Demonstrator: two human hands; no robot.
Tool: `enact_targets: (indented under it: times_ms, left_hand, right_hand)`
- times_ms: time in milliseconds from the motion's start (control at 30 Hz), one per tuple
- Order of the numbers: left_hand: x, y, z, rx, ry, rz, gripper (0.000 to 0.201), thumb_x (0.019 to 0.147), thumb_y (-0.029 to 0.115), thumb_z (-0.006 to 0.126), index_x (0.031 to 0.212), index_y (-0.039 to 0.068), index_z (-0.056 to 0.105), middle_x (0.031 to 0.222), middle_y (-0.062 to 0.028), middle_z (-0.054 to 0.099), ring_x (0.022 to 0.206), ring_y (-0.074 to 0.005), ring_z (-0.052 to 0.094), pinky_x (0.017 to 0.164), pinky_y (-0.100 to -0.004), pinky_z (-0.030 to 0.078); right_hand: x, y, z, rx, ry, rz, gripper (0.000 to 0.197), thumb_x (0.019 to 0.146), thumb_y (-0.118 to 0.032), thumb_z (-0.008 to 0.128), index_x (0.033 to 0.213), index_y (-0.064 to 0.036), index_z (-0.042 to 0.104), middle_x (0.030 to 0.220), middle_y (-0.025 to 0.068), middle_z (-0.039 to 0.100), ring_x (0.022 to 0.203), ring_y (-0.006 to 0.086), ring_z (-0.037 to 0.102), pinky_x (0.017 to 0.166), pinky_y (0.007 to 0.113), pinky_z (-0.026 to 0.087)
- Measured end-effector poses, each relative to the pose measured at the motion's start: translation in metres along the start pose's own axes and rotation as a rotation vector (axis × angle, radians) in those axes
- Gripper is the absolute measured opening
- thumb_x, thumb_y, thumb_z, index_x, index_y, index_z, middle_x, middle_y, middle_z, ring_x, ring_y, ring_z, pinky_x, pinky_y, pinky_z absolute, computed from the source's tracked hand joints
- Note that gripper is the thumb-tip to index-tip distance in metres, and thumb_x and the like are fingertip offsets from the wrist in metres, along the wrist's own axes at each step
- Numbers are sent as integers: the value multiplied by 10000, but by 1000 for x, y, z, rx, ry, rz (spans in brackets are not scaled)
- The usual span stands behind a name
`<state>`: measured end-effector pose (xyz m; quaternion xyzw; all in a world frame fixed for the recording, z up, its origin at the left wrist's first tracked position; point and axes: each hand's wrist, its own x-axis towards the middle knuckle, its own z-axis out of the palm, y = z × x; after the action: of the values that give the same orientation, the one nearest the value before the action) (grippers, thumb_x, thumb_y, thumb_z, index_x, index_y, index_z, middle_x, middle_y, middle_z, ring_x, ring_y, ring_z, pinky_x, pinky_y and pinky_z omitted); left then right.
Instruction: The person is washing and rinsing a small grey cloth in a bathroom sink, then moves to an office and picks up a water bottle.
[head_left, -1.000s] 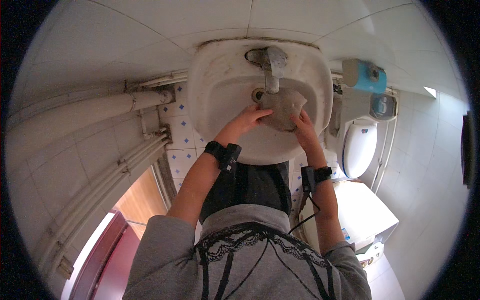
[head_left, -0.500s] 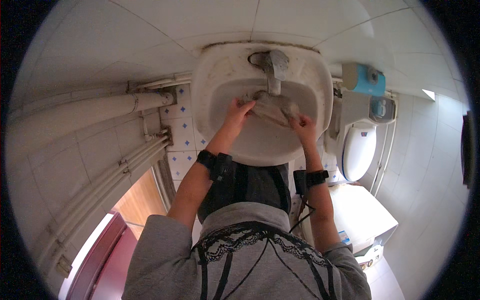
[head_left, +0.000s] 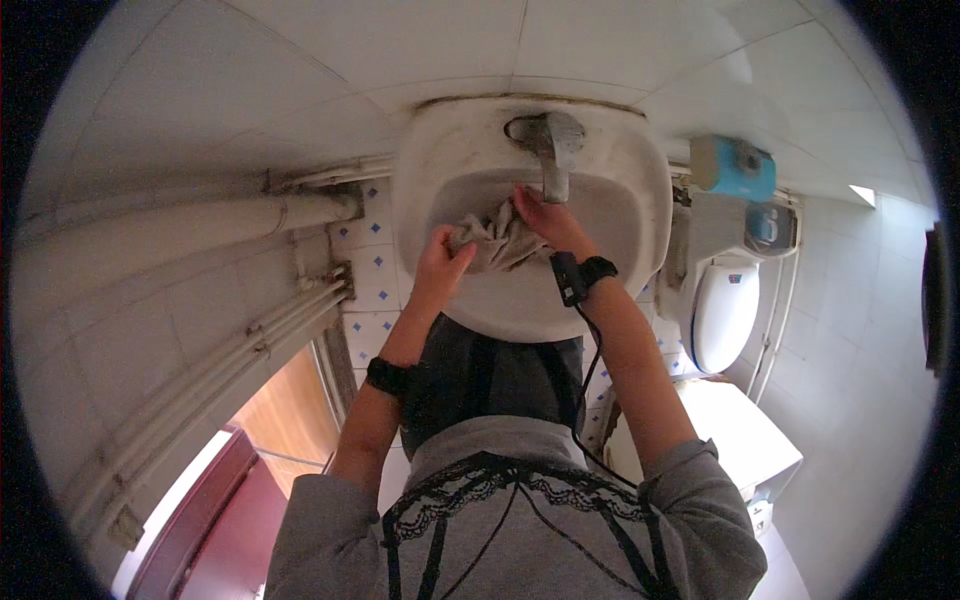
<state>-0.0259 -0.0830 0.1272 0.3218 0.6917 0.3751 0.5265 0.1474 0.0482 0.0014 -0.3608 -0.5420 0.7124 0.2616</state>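
Note:
A wet-looking grey-beige cloth (head_left: 500,242) is bunched up over the bowl of a white washbasin (head_left: 512,308). My left hand (head_left: 442,265) is closed on the cloth's left end, thumb on top. At the other end, my right hand (head_left: 550,222) grips the cloth just below the spout of the metal faucet (head_left: 553,150); its fingertips are partly hidden by the folds. Whether water runs from the spout, I cannot tell.
Right of the basin stands a white toilet (head_left: 722,315), with a blue-and-grey box (head_left: 733,168) behind it. A white-topped appliance or cabinet (head_left: 740,430) is at the lower right. Pale pipes (head_left: 210,232) run along the left wall. A black cable (head_left: 590,400) hangs from my right wrist.
The cloth, stretched out under the spout before, is now bunched up and lower left. My left hand moved left and nearer to me; my right hand moved left, close to the spout.

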Motion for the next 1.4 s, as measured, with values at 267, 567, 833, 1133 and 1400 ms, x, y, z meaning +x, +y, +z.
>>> enact_targets:
  times_ms: [267, 567, 833, 1133, 1400]
  left_hand:
    - [-14, 6, -23, -135, -11, -122, 429, 734, 186, 627, 1110, 57, 468, 958, -47, 524, 852, -174, 504, 740, -287, 411]
    - [3, 35, 6, 234, 53, 69, 292, 748, 222, 622, 977, 57, 545, 674, -36, 544, 568, -84, 477, 504, -236, 389]
    - [-6, 91, -3, 347, 196, 454, 241, 743, 248, 632, 863, 46, 583, 595, -63, 541, 494, -127, 483, 473, -248, 389]
    - [-3, 118, -33, 512, 234, 427, 349, 768, 368, 588, 736, 24, 536, 550, -48, 484, 487, -117, 465, 455, -247, 366]
    - [61, 31, 8, -82, -133, 123, 306, 796, 328, 557, 877, 37, 503, 758, -97, 508, 650, -169, 524, 575, -282, 404]
  right_hand:
    - [9, -37, 14, 525, -86, 327, 348, 886, -221, 413, 1125, 32, 421, 723, -4, 482, 614, 74, 420, 541, 205, 372]
    - [-41, -41, 23, -309, -27, 157, 420, 775, -307, 574, 1097, -48, 498, 1072, 105, 532, 973, 235, 504, 786, 346, 406]
    - [-72, -55, 8, -874, 35, -266, 440, 709, -281, 649, 1057, -49, 515, 1038, 146, 521, 968, 286, 488, 793, 367, 400]
    - [-115, -194, -29, -1177, 182, -284, 230, 774, -282, 561, 947, -134, 594, 823, 64, 615, 729, 226, 592, 636, 332, 467]
    - [-117, -159, -48, -952, 322, -168, 236, 793, -215, 533, 926, -26, 582, 864, 150, 592, 756, 297, 574, 659, 350, 457]
